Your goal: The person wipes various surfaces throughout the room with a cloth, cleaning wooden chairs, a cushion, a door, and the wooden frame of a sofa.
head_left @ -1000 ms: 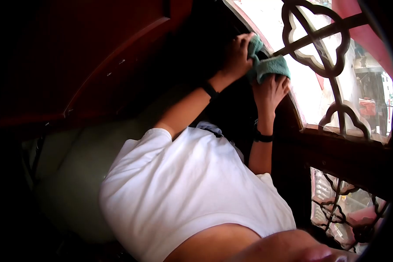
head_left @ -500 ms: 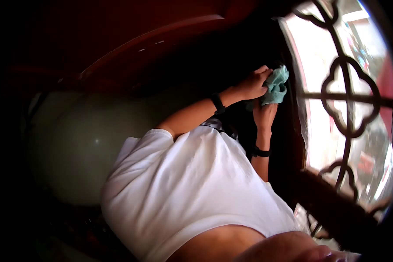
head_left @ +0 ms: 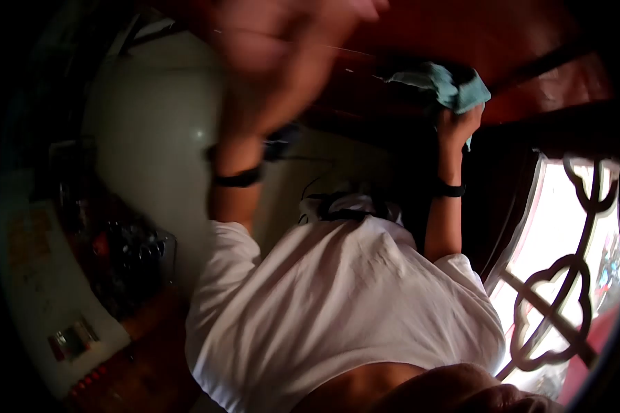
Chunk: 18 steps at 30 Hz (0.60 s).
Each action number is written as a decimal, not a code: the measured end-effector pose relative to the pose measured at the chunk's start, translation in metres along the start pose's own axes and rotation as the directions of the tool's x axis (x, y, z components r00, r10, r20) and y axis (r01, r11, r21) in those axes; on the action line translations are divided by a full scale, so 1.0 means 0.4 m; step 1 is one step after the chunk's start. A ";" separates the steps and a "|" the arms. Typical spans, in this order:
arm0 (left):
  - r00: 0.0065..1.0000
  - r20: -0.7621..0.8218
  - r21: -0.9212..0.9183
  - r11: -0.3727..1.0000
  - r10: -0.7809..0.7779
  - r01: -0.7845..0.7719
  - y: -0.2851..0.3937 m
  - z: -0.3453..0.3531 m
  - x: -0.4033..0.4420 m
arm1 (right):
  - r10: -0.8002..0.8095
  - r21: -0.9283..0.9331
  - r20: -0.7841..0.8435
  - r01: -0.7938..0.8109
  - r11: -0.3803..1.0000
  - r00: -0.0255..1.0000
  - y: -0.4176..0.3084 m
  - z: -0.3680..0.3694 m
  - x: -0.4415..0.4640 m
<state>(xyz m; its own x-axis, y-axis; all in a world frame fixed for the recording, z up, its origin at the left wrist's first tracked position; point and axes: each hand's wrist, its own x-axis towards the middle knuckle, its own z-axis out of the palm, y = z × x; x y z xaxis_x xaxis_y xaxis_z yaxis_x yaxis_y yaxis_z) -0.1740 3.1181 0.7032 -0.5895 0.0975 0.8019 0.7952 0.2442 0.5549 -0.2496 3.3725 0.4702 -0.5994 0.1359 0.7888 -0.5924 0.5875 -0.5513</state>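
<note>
**Right fist full of cloth, left hand up and blurred!**

Taking the person's view as a clock face, we start at eight, where a small framed-looking thing lies on what looks like a pale bench. Up to half past eight, and there's a dark clutter, too dim for me to sort out; set off to the side like that, I'd say it leaves the arms room. Pale floor shines at ten.

And here's the left hand, high and close, just short of twelve! It's smeared by motion, so whether its fingers are apart or together I cannot tell; I can make out nothing in it. A black wristband sits below it. The white shirt spreads around five.

Now over to two, and here's the grip: the right hand has its fingers clamped on the green cloth. The cloth sits just before two, bunched over the fist, one flap trailing left, a corner dangling below. Gathered that way, I reckon, it can't easily slip, and plenty of it sits on the outer side. Behind it runs a red-brown panel; touching or apart, I can't say. Last, towards four, the bright window lattice, with neither hand on it.
</note>
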 end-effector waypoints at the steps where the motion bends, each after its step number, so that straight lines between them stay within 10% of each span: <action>1: 0.988 -0.010 0.067 0.986 0.152 -0.151 0.064 -0.060 0.046 | -0.025 -0.127 0.112 0.039 0.991 0.993 -0.008 0.015 0.008; 6: 0.755 0.346 0.029 0.798 0.557 -0.602 0.352 -0.216 0.161 | -0.083 -0.321 0.373 0.213 0.923 0.924 -0.058 0.087 -0.035; 18: 0.673 0.517 0.107 0.740 0.528 -0.663 0.517 -0.349 0.061 | -0.210 -0.328 0.368 0.338 0.882 0.906 -0.011 0.031 -0.005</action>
<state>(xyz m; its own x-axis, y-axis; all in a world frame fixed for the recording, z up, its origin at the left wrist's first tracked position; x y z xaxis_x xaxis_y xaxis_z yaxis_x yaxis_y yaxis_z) -0.0039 3.0363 0.8684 -0.0500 0.6938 0.7184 0.9648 0.2196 -0.1449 -0.2523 3.3600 0.4676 -0.6164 -0.2938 0.7306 -0.5488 0.8257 -0.1310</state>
